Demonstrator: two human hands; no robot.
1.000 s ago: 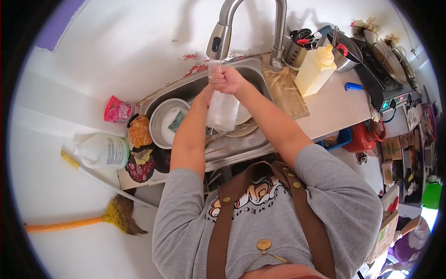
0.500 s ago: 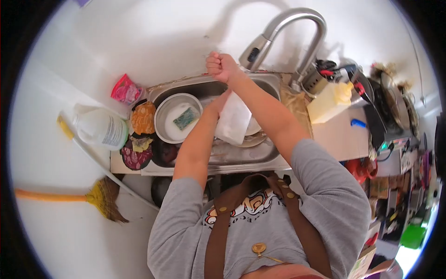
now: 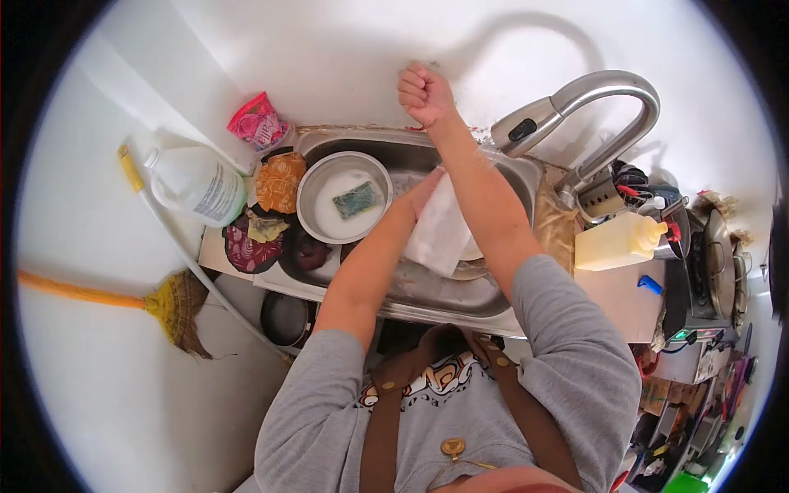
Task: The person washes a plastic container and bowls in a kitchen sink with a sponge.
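Note:
My left hand [image 3: 426, 194] is over the sink [image 3: 394, 289], its fingers mostly hidden behind my right forearm and a white cloth [image 3: 444, 230]. The cloth hangs from it, close under that forearm. Closed in a fist, my right hand [image 3: 423, 92] is raised near the wall behind the sink, and nothing shows in it. A round metal pan [image 3: 308, 197] with whitish liquid stands at the sink's left, a green scouring sponge [image 3: 357, 201] in it. Beneath the cloth, dishes [image 3: 467, 269] are partly visible.
The faucet [image 3: 612, 86] arches over the sink's right end. A yellow squeeze bottle [image 3: 616, 243] and a blue object [image 3: 650, 284] are on the right counter. At left are a large jug [image 3: 196, 182], a pink packet [image 3: 257, 121], bunched cloths [image 3: 281, 182] and a broom [image 3: 179, 308].
The camera view has shifted, so the sink and faucet appear farther right. My right fist is slightly higher above the sink's back edge. The cloth stays with my left hand.

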